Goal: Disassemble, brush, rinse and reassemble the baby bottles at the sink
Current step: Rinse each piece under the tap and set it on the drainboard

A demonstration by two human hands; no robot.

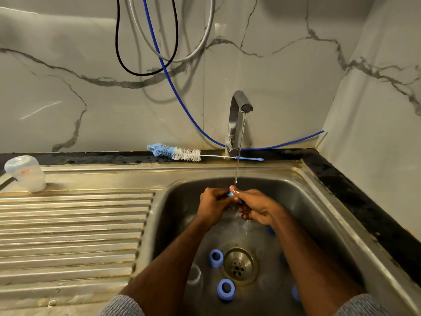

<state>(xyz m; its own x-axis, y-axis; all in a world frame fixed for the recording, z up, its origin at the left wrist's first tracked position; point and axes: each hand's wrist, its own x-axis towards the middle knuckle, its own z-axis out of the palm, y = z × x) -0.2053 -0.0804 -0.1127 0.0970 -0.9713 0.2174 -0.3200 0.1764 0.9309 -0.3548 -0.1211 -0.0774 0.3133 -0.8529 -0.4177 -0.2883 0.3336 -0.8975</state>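
- Nearest the camera, grey knit sleeves frame both forearms reaching into the stainless steel sink.
- Far left on the ribbed draining board, a capped translucent plastic baby bottle lies on its side, apparently finished.
- On the basin floor lie a clear bottle body and blue plastic collar rings beside the drain.
- Left hand and right hand meet under the tap's thin stream, fingers curled on a small blue part; which part, I cannot tell.
- Rinsing seems in hand; next likely means setting it aside and taking a ring.
- Behind, the blue-and-white bristle bottle brush rests on the ledge.
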